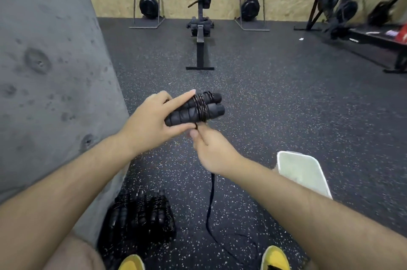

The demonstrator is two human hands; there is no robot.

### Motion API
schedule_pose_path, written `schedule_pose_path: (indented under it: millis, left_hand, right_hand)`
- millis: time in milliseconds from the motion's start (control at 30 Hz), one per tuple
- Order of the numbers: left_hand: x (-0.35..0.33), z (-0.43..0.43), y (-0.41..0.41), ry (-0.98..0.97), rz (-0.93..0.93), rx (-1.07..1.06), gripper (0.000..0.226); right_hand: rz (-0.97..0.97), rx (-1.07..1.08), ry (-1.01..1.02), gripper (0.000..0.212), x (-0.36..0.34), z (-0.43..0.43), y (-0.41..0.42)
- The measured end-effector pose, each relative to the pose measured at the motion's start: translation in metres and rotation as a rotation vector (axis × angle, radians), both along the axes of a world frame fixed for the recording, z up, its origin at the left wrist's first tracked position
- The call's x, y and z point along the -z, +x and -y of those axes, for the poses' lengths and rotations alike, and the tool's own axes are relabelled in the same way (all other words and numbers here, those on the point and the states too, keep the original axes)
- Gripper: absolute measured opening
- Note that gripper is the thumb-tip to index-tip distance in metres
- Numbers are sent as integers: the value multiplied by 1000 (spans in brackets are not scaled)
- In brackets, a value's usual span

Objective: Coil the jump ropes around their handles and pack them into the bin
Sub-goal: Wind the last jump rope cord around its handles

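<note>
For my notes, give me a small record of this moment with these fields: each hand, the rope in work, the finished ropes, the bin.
left hand: holds the two handles together, side by side
right hand: pinches the rope just under the handles
rope: a few turns wound around the handles; the rest hangs down to the floor
coiled ropes: a pile on the floor beside the concrete wall
bin: white, on the floor to the right, partly behind the right forearm; no rope seen in it

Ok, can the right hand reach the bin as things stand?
Probably yes: the bin stands open close by, nothing between them, though the right hand is busy pinching the rope.
</note>
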State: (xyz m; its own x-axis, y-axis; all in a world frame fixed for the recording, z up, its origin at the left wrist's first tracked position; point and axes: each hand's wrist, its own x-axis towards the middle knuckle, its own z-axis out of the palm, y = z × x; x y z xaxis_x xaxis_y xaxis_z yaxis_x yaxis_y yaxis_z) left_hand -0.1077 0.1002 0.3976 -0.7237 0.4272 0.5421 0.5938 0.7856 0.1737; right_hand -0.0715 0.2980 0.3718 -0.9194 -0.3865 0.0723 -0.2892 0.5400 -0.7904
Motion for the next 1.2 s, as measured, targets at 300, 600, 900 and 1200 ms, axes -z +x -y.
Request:
schedule_pose_path:
  millis: [300,600,900,1200]
  left_hand:
    - [21,27,-21,-330,39,-112,87]
    - [19,7,2,-420,152,23,84]
    - [-7,-14,41,-199,144,320,72]
    - [-27,-18,36,169,224,108,74]
  right_hand:
    - [-191,-78,540,21,-27,-10,15]
    - [-706,-265,713,31,-63,-32,-12]
    - [-272,-174,141,13,-56,-57,-50]
    - [-175,-48,108,34,-21,-30,-25]
